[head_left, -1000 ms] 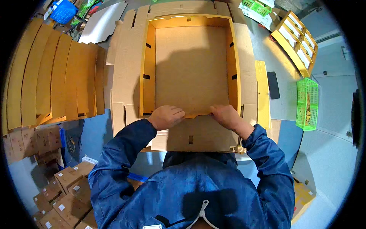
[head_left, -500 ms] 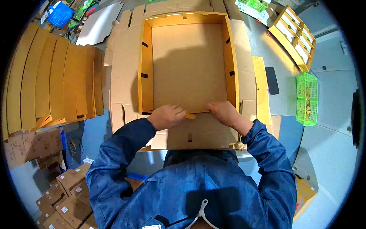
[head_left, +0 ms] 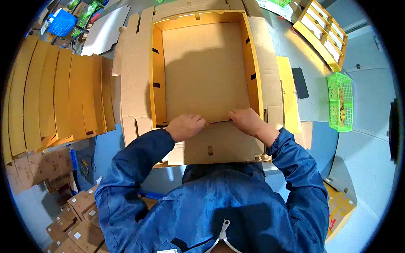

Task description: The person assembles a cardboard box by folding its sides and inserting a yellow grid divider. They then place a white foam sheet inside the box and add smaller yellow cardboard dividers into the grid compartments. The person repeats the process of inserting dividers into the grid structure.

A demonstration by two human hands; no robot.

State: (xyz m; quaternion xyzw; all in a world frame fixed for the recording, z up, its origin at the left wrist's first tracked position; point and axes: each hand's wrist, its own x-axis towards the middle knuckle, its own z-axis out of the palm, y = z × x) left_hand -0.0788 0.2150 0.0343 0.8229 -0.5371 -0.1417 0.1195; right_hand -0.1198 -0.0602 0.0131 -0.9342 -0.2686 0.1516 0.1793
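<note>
In front of me lies a shallow cardboard tray (head_left: pixel 253 63) with raised yellow-brown walls and dark slots in its sides. My left hand (head_left: pixel 185 126) is closed at the near edge, fingers curled on the fold. To its right, my right hand (head_left: pixel 249 122) pinches the same near edge with thumb and fingers. A narrow dark gap runs along the fold between them. Toward my body spreads the tray's near flap (head_left: pixel 223 145), flat and with a small slot. The fingertips partly hide the edge they hold.
Folded yellow-brown cardboard pieces (head_left: pixel 61 92) stand in a row at left. A black phone (head_left: pixel 300 83), a green basket (head_left: pixel 340 101) and a yellow divided rack (head_left: pixel 314 46) are on the right. Brown cartons (head_left: pixel 80 202) are stacked low at left; a blue basket (head_left: pixel 62 23) stands far left.
The small orange strip that showed between my hands at the near edge is now almost out of sight. My hands stay at that edge. The whole view has shifted slightly.
</note>
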